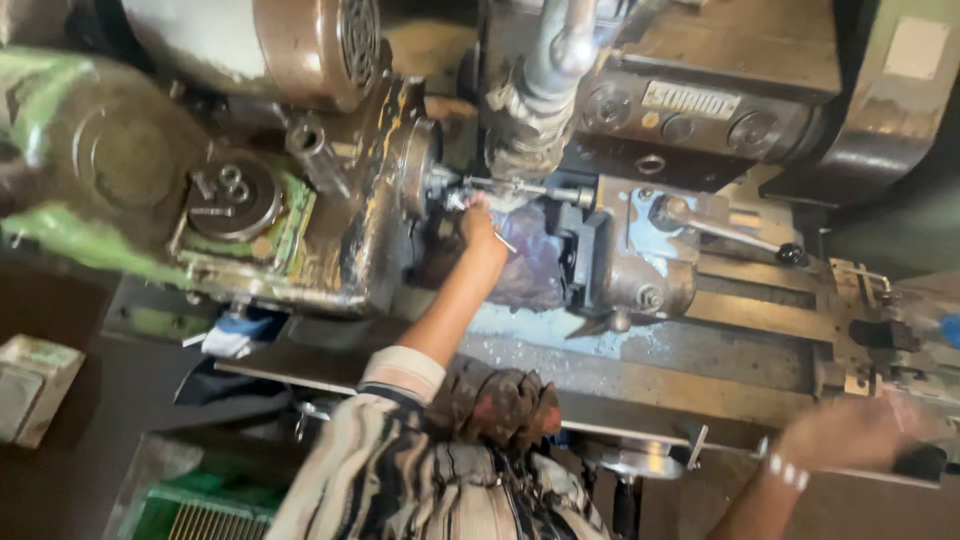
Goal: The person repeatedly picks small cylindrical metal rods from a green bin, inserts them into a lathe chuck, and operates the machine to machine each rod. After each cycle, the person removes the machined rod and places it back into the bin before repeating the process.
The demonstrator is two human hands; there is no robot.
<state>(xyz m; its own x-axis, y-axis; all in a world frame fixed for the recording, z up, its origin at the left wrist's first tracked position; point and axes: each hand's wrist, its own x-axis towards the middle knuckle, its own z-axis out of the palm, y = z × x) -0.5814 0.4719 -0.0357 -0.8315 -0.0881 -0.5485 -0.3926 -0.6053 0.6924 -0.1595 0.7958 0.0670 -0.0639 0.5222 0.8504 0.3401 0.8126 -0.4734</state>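
The small metal workpiece (pixel 455 197) sits at the lathe chuck (pixel 415 170), just left of the tool post (pixel 580 250). The left hand (pixel 478 222) reaches up to it, fingers closed around it or a thin tool; which one cannot be told. The right hand (pixel 850 432), blurred, rests by a black handle (pixel 920 462) at the bed's (pixel 720 340) near right edge; its grip is unclear. Fingers are best kept clear of the chuck face, sleeve (pixel 403 372) back.

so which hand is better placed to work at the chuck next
Left, probably: the left hand is right at the chuck, beside the small metal part; the right hand is far off by a dark handle.
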